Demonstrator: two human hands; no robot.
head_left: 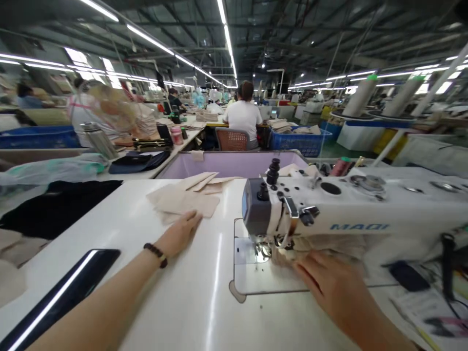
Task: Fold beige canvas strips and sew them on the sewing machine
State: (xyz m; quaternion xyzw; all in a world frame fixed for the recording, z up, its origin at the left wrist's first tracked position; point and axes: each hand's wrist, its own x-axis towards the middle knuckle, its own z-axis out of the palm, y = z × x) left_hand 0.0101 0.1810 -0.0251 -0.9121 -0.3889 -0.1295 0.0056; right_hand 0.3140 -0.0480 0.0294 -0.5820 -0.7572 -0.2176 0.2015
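Note:
My left hand [181,233], with a dark bead bracelet on its wrist, is at the near edge of loose beige fabric pieces [183,199] on the white table. Its bent fingers close on the edge of the top piece; the thumb is hidden. A white sewing machine [351,204] stands at the right. My right hand [329,285] is beside its needle area, fingers pressed together on a gathered beige cloth [283,257] that runs under the arm of the machine. Part of that cloth is hidden behind the hand.
A dark phone-like slab [62,297] and black cloth [58,207] lie at the left. A lilac bin [234,163] adjoins the table's far edge. Beyond it, a person in white [243,117] sits near a blue basket [298,142]. Thread cones [360,97] stand at the right.

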